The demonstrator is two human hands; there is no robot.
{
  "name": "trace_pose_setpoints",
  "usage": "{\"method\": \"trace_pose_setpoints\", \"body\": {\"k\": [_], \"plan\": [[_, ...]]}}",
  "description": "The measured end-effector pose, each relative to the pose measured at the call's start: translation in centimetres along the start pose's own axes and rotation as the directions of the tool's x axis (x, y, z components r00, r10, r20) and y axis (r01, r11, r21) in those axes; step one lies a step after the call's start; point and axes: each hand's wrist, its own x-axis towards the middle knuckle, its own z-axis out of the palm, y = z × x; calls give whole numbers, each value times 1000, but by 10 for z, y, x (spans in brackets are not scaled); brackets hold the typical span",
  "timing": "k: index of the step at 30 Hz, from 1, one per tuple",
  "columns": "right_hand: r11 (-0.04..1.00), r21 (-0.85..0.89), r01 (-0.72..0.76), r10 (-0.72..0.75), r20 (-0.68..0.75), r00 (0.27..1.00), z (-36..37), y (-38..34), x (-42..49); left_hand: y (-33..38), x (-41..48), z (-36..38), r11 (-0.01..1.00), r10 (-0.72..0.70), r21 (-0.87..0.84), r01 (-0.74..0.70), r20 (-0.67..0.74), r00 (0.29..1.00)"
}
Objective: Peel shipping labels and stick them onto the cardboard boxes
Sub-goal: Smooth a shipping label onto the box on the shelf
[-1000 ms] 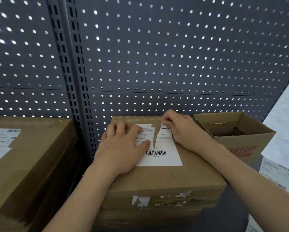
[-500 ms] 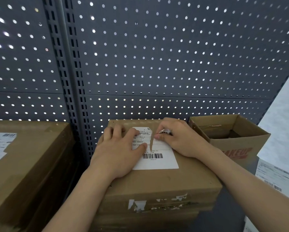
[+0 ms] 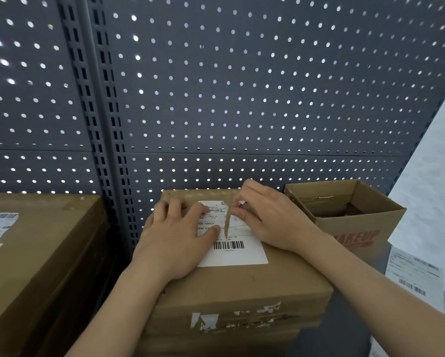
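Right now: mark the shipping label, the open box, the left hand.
shipping label (image 3: 242, 257), head view, blank white under the barcode
open box (image 3: 358, 225), head view, front wall
left hand (image 3: 175, 240), head view, its back

The box (image 3: 242, 287) is plain brown cardboard, matt and smooth on top; its front face is scuffed, with ragged white paper scraps (image 3: 206, 320) stuck to it; the label (image 3: 235, 255) is white paper, smooth with a faint sheen, printed in black; the left box (image 3: 43, 240) is the same matt cardboard; the open box (image 3: 358, 220) is matt cardboard too, with red print and a glossy strip of what looks like clear tape (image 3: 316, 199) inside; the back panel (image 3: 242, 99) looks like dark grey painted metal, matt, punched with small holes; the sheets (image 3: 417, 274) at the right are thin white paper.
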Motion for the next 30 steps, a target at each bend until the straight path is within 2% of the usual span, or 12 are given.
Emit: {"method": "trace_pose_setpoints", "body": {"k": [5, 7, 10, 13, 17, 21, 27, 30], "plan": [[962, 156, -223, 191, 197, 961, -6, -3, -4, 0, -1, 0, 1000, -2, 10, 2, -2, 1000], [941, 218, -259, 217, 197, 956, -5, -4, -5, 0, -1, -1, 1000, -3, 11, 3, -2, 1000], [958, 180, -224, 204, 124, 971, -1, -2, -5, 0, 0, 0, 1000, -2, 11, 2, -4, 1000], [979, 152, -132, 123, 66, 990, 2, -1, -6, 0, 0, 0, 1000, 0, 13, 0, -6, 1000], [991, 104, -84, 72, 113, 991, -5, -7, -8, 0, 0, 0, 1000, -1, 9, 1, -10, 1000], [988, 125, -89, 73, 126, 989, -9, -11, -10, 0, 0, 0, 1000, 1, 7, -1, -10, 1000], [996, 83, 8, -9, 7, 1000, -13, -18, -16, 0, 0, 0, 1000, 0, 2, 0, -19, 1000], [989, 145, 2, -2, 3, 1000, -13, -18, -17, -1, 0, 1, 1000, -5, -6, 4, -26, 1000]]}}
